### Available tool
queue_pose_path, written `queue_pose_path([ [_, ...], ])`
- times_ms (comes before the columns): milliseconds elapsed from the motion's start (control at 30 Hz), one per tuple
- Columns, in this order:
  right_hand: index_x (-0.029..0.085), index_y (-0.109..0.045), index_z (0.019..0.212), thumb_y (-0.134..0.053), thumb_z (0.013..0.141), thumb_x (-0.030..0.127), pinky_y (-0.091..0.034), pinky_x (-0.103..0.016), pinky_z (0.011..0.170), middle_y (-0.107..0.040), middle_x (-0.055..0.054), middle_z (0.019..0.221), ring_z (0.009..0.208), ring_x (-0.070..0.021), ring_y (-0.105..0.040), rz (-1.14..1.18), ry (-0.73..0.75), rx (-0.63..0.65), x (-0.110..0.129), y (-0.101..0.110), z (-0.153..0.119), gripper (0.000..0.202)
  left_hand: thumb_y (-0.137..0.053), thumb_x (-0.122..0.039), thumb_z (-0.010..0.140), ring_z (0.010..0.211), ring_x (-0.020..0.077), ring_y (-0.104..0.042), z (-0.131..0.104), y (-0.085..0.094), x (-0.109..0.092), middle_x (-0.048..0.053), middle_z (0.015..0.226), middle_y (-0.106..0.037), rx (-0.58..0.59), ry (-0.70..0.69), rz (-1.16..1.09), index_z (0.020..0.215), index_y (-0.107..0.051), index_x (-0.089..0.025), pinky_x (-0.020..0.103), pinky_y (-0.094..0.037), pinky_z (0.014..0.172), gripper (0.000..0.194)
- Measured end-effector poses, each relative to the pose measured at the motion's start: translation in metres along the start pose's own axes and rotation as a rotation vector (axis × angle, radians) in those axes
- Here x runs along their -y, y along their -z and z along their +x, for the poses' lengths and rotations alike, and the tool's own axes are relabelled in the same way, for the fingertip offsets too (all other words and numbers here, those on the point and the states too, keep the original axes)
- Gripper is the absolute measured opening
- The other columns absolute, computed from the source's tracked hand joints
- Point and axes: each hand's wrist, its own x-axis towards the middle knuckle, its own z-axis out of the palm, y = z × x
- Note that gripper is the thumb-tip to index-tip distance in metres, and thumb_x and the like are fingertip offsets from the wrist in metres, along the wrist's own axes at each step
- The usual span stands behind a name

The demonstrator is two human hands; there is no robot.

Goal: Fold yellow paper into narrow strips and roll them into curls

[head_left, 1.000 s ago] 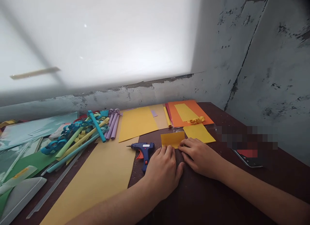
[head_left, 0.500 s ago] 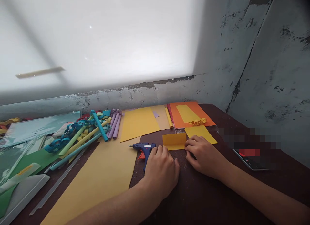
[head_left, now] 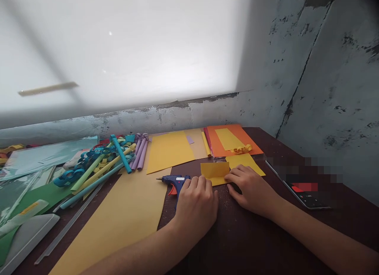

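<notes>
We're touching folded paper [head_left: 215, 172], right hand [head_left: 248, 188] unclenched, left hand [head_left: 197, 202] curled, hold unclear; judging it light, creasable, best held toward right table [head_left: 266, 247] edge.

There are two hands, one left hand [head_left: 196, 204] and one right hand [head_left: 253, 188]; one folded yellow paper [head_left: 215, 170]; one hot glue gun [head_left: 179, 181]; one smartphone [head_left: 309, 200]; and one orange sheet [head_left: 213, 148]. At least eight rolled paper tubes show: three lilac tubes [head_left: 143, 154], two blue tubes [head_left: 121, 153], one light green tube [head_left: 85, 173], one pale yellow tube [head_left: 101, 172] and one bright yellow tube [head_left: 206, 144]. The curled paper strips [head_left: 69, 176] are too tangled to count.
</notes>
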Motion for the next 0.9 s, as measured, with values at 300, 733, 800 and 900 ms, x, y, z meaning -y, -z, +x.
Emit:
queue_pose_path([
  [300,0.019,-0.071,0.087,-0.053,0.099,0.016,-0.047,-0.039,0.081,-0.066,-0.007,0.089,0.089,-0.0246,-0.057,-0.024,0.024,0.030,-0.002,-0.002,0.001,0.022,-0.047,-0.013,0.094,0.092,0.0293,-0.062,0.004,-0.006,0.006,0.012,0.103,-0.065,0.038,-0.029,-0.028,0.113,-0.062,-0.015,0.044,-0.052,0.078,0.025],
  [733,0.018,-0.068,0.093,-0.049,0.101,0.015,-0.048,-0.041,0.081,-0.065,-0.008,0.093,0.090,-0.0257,-0.058,0.030,0.027,0.071,-0.006,-0.003,-0.001,0.021,-0.050,-0.019,0.101,0.083,0.0248,-0.061,0.006,-0.013,0.016,0.005,0.089,-0.065,0.095,-0.089,-0.055,0.091,-0.065,-0.020,0.040,-0.047,0.075,0.018],
  [800,0.019,-0.070,0.099,-0.049,0.100,0.013,-0.049,-0.041,0.082,-0.065,-0.008,0.095,0.092,-0.0264,-0.058,0.039,0.034,0.082,-0.008,-0.004,-0.001,0.021,-0.050,-0.021,0.101,0.083,0.0246,-0.060,0.007,-0.013,0.016,0.005,0.090,-0.064,0.107,-0.095,-0.056,0.090,-0.065,-0.021,0.040,-0.047,0.075,0.019],
  [900,0.020,-0.070,0.103,-0.049,0.099,0.012,-0.048,-0.042,0.082,-0.065,-0.009,0.097,0.093,-0.0268,-0.057,0.042,0.037,0.096,-0.011,-0.005,-0.001,0.023,-0.051,-0.016,0.100,0.083,0.0238,-0.059,0.008,-0.013,0.018,0.005,0.091,-0.063,0.124,-0.118,-0.033,0.087,-0.063,-0.020,0.039,-0.046,0.075,0.019],
])
